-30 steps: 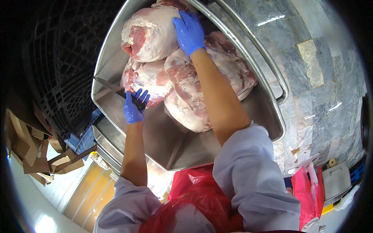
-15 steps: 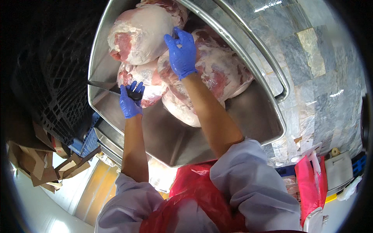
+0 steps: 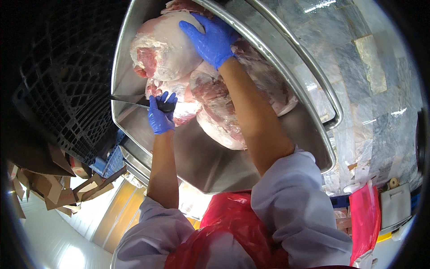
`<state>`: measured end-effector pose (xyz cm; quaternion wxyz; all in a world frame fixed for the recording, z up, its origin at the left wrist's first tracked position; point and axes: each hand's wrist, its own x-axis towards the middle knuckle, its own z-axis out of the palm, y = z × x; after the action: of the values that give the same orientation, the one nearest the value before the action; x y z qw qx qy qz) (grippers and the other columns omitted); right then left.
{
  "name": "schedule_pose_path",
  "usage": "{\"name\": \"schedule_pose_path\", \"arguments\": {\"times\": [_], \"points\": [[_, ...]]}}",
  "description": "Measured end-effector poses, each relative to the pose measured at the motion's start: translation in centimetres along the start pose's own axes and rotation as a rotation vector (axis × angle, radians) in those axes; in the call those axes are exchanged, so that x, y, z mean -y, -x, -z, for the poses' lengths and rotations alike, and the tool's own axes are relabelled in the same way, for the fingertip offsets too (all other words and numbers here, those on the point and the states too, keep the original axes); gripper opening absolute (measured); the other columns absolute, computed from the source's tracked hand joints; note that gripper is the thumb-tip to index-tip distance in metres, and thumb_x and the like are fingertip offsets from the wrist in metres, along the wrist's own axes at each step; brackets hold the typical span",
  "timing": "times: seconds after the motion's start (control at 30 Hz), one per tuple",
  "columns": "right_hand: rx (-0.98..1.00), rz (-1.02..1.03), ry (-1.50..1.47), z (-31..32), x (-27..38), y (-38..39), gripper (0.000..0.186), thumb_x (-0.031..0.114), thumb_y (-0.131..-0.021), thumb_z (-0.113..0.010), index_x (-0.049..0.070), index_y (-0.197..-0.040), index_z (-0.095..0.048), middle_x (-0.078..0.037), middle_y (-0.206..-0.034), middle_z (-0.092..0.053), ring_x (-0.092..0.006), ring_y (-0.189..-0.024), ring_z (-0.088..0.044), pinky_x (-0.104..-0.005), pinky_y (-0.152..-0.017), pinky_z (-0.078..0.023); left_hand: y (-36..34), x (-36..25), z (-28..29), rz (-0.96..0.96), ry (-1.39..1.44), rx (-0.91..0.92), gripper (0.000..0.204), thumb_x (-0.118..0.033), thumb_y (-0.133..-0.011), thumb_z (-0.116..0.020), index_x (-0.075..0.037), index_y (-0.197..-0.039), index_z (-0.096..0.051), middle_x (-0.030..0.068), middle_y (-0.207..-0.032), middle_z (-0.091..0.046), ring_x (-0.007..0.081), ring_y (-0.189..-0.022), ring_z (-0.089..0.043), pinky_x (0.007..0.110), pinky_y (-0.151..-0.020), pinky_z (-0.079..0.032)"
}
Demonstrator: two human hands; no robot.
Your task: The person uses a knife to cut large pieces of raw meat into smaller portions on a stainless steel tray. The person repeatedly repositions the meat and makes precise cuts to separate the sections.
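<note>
The blue-gloved left hand [image 3: 161, 120], left of centre, holds a black-handled metal knife [image 3: 165, 107]; the fingers cover part of the handle, and the blade points toward frame left. The blue-gloved right hand [image 3: 213, 44], upper centre, is spread wide against a large, rounded, pale-pink meat piece [image 3: 172, 42]; its far fingertips are lost in shadow. The right forearm [image 3: 255, 110] partly hides other meat pieces [image 3: 219, 119]. The grey metal bin [image 3: 219, 175] is cut off at the top.

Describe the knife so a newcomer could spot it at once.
Start at the large metal bin and find the blue-gloved left hand over its left half. The knife lies in that hand, blade pointing left. Its black handle and slim blade set it apart from the bulky raw meat nearby.
</note>
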<state>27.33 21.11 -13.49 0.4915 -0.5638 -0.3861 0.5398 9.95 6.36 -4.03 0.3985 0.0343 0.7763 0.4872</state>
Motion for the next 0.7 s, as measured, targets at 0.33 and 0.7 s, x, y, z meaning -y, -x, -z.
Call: {"name": "schedule_pose_path", "arguments": {"times": [0.33, 0.7], "points": [[-0.018, -0.186, 0.389, -1.9, 3.8, -0.8, 0.062, 0.049, -0.082, -0.067, 0.002, -0.122, -0.059, -0.021, -0.12, -0.061, -0.0346, -0.108, -0.059, -0.0373, -0.095, -0.045, 0.5, -0.1, 1.7, -0.114, 0.047, 0.062, 0.033, -0.035, -0.097, -0.052, -0.002, -0.095, -0.056, 0.0162, -0.101, -0.065, 0.0337, -0.085, -0.069, 0.036, -0.065, -0.055], [-0.088, 0.228, 0.295, 0.0, 5.3, -2.7, 0.043, 0.019, -0.083, -0.063, -0.001, -0.121, -0.06, -0.025, -0.115, -0.063, -0.0335, -0.106, -0.063, -0.0374, -0.094, -0.047, 4.6, -0.9, 6.0, -0.141, 0.049, -0.013, 0.03, -0.029, -0.099, -0.051, 0.0, -0.105, -0.058, 0.0137, -0.095, -0.069, 0.0255, -0.08, -0.07, 0.032, -0.066, -0.054]]}}
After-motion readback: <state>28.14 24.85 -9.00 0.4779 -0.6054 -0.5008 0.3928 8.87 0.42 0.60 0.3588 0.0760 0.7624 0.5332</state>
